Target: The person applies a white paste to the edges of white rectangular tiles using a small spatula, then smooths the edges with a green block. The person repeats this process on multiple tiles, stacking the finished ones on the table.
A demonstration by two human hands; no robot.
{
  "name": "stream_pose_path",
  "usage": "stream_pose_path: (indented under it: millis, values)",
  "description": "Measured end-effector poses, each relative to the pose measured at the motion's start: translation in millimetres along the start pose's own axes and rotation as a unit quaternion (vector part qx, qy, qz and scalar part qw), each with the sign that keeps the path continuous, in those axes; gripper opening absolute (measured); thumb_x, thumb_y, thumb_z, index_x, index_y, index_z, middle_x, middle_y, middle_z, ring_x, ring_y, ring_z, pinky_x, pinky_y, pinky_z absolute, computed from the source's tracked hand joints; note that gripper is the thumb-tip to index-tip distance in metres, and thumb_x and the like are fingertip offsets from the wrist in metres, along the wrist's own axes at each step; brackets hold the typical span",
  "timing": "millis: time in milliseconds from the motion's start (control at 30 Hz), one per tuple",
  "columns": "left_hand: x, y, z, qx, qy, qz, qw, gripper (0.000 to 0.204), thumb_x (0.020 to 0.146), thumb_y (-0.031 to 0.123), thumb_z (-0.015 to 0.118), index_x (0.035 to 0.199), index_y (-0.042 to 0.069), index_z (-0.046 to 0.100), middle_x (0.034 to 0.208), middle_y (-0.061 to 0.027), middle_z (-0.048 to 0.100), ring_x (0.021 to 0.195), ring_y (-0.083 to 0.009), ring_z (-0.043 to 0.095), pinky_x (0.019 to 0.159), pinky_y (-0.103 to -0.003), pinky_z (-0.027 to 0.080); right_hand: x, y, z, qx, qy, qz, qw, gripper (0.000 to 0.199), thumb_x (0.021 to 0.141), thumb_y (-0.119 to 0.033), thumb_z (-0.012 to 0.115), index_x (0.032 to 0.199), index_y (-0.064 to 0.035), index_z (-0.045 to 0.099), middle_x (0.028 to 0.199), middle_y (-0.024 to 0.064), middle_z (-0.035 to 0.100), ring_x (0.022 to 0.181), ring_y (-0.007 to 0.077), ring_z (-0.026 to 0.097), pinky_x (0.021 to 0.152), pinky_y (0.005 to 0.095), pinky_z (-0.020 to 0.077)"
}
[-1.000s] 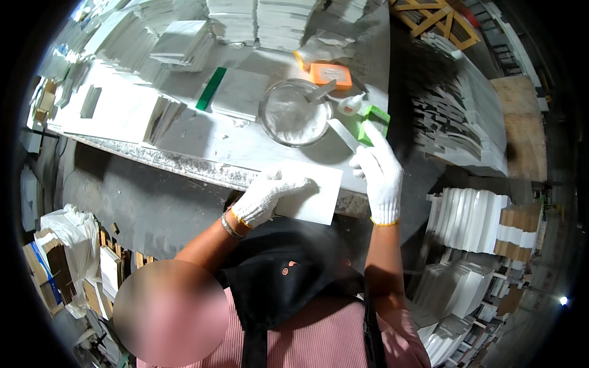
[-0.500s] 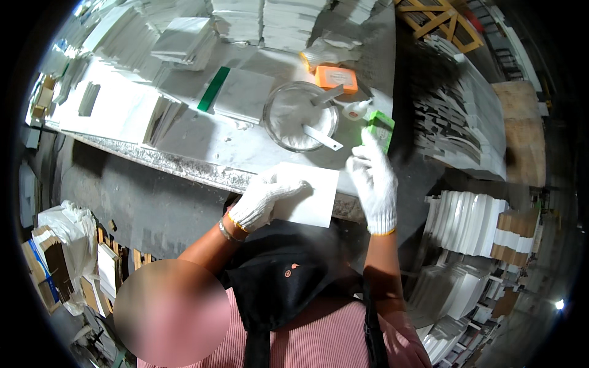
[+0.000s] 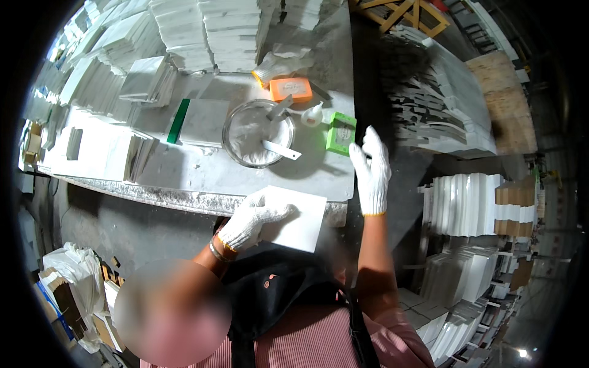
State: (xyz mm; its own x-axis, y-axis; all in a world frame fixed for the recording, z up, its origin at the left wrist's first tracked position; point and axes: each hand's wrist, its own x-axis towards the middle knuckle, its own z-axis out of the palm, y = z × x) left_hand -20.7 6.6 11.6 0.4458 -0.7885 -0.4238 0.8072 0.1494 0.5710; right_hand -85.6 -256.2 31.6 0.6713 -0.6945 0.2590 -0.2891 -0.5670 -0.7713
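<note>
My left hand [image 3: 251, 219], in a white knit glove with a yellow-orange cuff, grips a flat white tile [image 3: 299, 222] by its left side, the thumb lying on the face. The tile is in front of the table's near edge. My right hand [image 3: 373, 173], gloved alike, is raised with its fingers apart and nothing in it. It is just right of a small green box [image 3: 341, 134] at the table's right edge. Left of that box are a small white squeeze bottle [image 3: 312, 115] and a round bowl [image 3: 229, 147] of white powder or paste, with a flat metal scraper [image 3: 282, 150] across its rim.
An orange box [image 3: 291, 89] and a spare glove [image 3: 270, 69] lie behind the bowl. Beside a green strip [image 3: 178, 121], white tiles [image 3: 206, 122] lie on the table [image 3: 184, 168]. Tall tile stacks [image 3: 230, 37] fill the back. More slabs [image 3: 469, 205] stand at the right.
The view has shifted, so the table sits farther left. My right hand has come away from the green box's front to its right side, fingers spreading. My left hand still holds the tile.
</note>
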Motion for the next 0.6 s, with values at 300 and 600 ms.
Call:
stream_pose_path:
  millis: [300, 600]
  values:
    - [1.7, 6.6, 13.2, 0.056, 0.003, 0.022, 0.998, 0.029, 0.09, 0.006, 0.068, 0.116, -0.004, 0.059, 0.111, -0.0156, 0.07, 0.104, -0.0231, 0.067, 0.095, -0.036, 0.052, 27.8, 26.5, 30.9, -0.261, -0.065, -0.083, 0.96, 0.07, 0.079, -0.037, 0.076, 0.139, -0.0136, 0.051, 0.14, 0.0211, 0.051, 0.119, 0.0409, 0.056, 0.097, 0.0451, 0.0496]
    - [8.9, -0.9, 18.0, 0.032, 0.018, 0.013, 0.999, 0.03, 0.089, 0.004, 0.067, 0.117, -0.002, 0.059, 0.112, -0.0165, 0.069, 0.105, -0.0251, 0.067, 0.095, -0.036, 0.052, -92.4, -43.8, -48.4, 0.32, -0.073, 0.136, 0.935, 0.071, 0.078, -0.006, 0.066, 0.146, -0.0042, 0.045, 0.141, 0.0161, 0.052, 0.119, 0.0247, 0.057, 0.096, 0.0347, 0.0507]
